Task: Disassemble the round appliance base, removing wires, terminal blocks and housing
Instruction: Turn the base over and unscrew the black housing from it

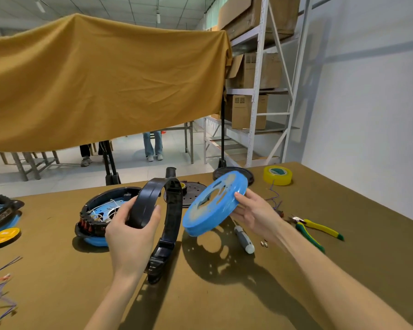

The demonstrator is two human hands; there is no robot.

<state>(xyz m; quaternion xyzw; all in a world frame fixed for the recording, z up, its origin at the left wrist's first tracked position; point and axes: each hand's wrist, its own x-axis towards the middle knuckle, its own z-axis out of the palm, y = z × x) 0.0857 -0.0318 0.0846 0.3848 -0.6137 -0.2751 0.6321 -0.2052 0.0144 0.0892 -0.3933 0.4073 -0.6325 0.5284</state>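
Note:
My left hand [131, 231] grips a black ring-shaped housing [169, 225], held upright above the table. My right hand [253, 213] holds a blue round plate [214, 203] with cut-outs by its right rim, tilted in the air beside the ring. The two parts are apart. Behind my left hand lies another round base [100, 213], open side up, with white wires and red terminal parts inside a black and blue shell.
A screwdriver [244, 239], yellow-green pliers [317, 229] and small loose screws [264, 244] lie at the right. Yellow tape roll [277, 175], loose wires [273, 201], a black perforated disc [193, 191] and a dark lid [247, 173] sit farther back. More wires [3, 282], a yellow disc [4, 236] and another base [0, 213] lie left.

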